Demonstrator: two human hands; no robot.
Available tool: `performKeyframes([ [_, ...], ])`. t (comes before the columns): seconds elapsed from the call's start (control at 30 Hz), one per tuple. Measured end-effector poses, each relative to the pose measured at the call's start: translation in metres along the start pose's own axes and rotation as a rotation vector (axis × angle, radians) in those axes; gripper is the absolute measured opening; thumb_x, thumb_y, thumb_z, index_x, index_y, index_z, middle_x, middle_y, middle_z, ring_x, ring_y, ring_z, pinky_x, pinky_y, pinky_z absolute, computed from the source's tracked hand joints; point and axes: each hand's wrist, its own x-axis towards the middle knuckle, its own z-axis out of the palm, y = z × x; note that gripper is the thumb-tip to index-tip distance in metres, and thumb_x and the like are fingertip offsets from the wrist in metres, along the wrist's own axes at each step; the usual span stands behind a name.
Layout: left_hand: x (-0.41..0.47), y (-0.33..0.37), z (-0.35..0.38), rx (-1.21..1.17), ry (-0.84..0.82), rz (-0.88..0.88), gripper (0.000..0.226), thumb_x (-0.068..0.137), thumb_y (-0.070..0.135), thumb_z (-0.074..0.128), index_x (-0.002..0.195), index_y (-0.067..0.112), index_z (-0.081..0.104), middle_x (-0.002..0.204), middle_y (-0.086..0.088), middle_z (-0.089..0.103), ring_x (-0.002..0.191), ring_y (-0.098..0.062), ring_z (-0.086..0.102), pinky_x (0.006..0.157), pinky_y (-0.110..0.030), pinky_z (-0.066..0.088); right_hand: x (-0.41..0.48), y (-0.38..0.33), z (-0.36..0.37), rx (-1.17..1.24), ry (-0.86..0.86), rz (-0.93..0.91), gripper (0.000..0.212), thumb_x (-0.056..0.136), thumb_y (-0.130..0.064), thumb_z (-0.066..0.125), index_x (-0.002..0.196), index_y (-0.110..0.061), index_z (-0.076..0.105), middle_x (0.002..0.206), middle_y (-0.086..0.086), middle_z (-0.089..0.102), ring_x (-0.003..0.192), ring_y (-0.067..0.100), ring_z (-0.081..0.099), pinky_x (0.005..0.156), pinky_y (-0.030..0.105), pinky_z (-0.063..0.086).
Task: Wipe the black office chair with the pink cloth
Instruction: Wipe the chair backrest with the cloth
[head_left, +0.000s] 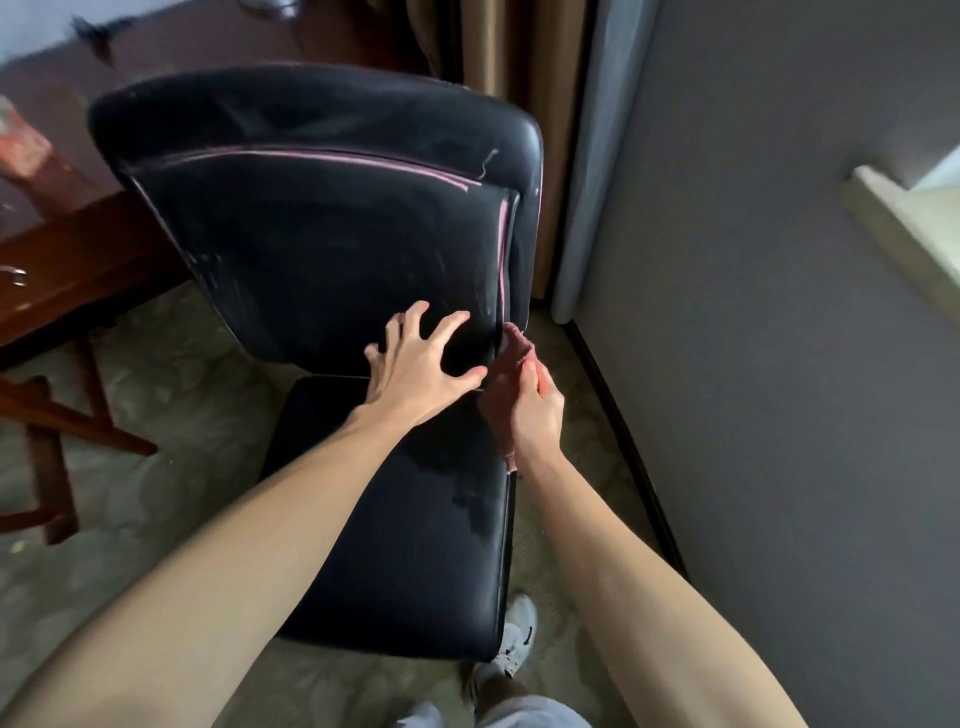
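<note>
Wiping stage: lower right corner of the backrest, judged mid-task; seat shows damp-looking patches.
Desk: left of the black office chair, well apart from both hands.
Left hand: fingers spread, empty, braced on the backrest's lower edge.
Pink cloth: bunched at the chair's right edge, just beside the left hand.
Right hand: closed round the cloth.
Next move: likely needs cloth pressed along the right edge piping, left hand steadying.
</note>
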Motion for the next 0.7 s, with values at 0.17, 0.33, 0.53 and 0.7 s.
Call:
performKeyframes([
  [0.17, 0.006, 0.016, -0.051, 0.044, 0.069, 0.03, 0.073, 0.086, 0.063, 0.06, 0.149, 0.043, 0.029, 0.16, -0.007, 0.015, 0.146, -0.03, 0.015, 0.111, -0.06, 0.025, -0.008, -0.047, 0.001, 0.086, -0.001, -0.051, 0.034, 0.105, -0.037, 0.037, 0.125, -0.036, 0.064, 0.112, -0.005, 0.069, 0.105, 0.012, 0.065, 0.071, 0.015, 0.053],
  [0.33, 0.026, 0.033, -0.091, 0.086, 0.15, 0.089, 0.074, 0.085, 0.063, 0.06, 0.149, 0.041, 0.029, 0.161, -0.007, 0.013, 0.147, -0.03, 0.012, 0.113, -0.062, 0.02, -0.009, -0.081, 0.006, 0.046, 0.027, -0.134, 0.036, 0.097, -0.057, 0.034, 0.121, -0.054, 0.06, 0.114, 0.003, 0.071, 0.108, 0.026, 0.066, 0.096, 0.049, 0.053],
  [0.53, 0.07, 0.052, -0.128, 0.135, 0.136, 0.124, 0.079, 0.086, 0.071, 0.052, 0.153, 0.046, 0.018, 0.165, -0.008, -0.008, 0.151, -0.032, -0.011, 0.116, -0.065, 0.001, 0.004, -0.126, 0.005, 0.146, 0.047, -0.222, 0.033, 0.103, -0.042, 0.039, 0.127, -0.044, 0.061, 0.127, -0.024, 0.062, 0.122, -0.003, 0.054, 0.112, 0.032, 0.039],
  [0.7, 0.124, 0.063, -0.149, 0.179, 0.179, 0.147, 0.07, 0.091, 0.072, 0.038, 0.153, 0.048, 0.017, 0.166, -0.01, -0.01, 0.15, -0.039, -0.016, 0.116, -0.064, -0.005, 0.032, -0.153, 0.02, 0.223, 0.022, -0.346, 0.037, 0.106, -0.031, 0.035, 0.136, -0.034, 0.056, 0.136, -0.021, 0.056, 0.13, -0.002, 0.048, 0.113, 0.032, 0.037],
])
